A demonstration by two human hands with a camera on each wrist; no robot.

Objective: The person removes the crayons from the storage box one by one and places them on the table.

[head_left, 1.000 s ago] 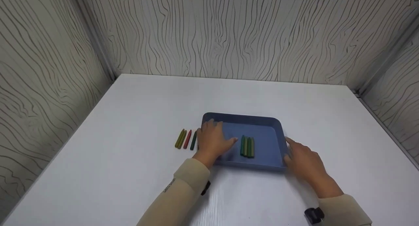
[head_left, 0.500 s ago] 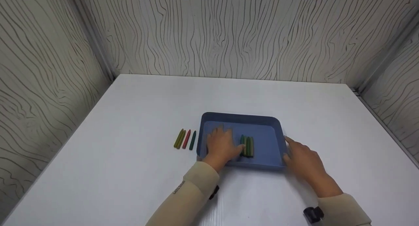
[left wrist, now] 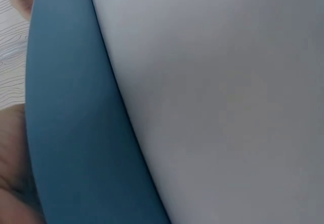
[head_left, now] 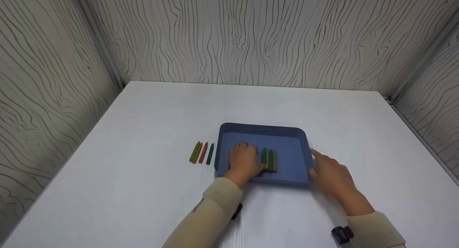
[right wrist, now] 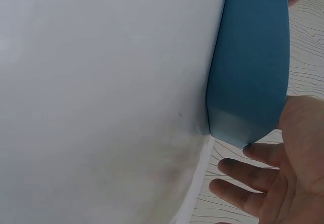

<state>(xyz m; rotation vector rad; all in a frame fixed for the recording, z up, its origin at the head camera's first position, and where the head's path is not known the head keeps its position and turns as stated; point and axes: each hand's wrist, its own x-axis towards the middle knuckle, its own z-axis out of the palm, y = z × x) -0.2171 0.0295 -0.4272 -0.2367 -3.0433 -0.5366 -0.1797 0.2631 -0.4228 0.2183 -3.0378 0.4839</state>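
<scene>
Loose crayons (head_left: 201, 153) lie left of tray (head_left: 263, 129) — apart.

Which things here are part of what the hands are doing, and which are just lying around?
In use:
left hand
right hand
blue tray
crayons in the tray

Lying about:
four crayons on the table, left of the tray

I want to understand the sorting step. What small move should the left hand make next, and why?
Probably the left hand should draw back out of the blue tray and reach left to the four crayons on the table. It lies inside the tray beside the crayons in the tray, seemingly holding none, while the right hand rests at the tray's right edge.
</scene>
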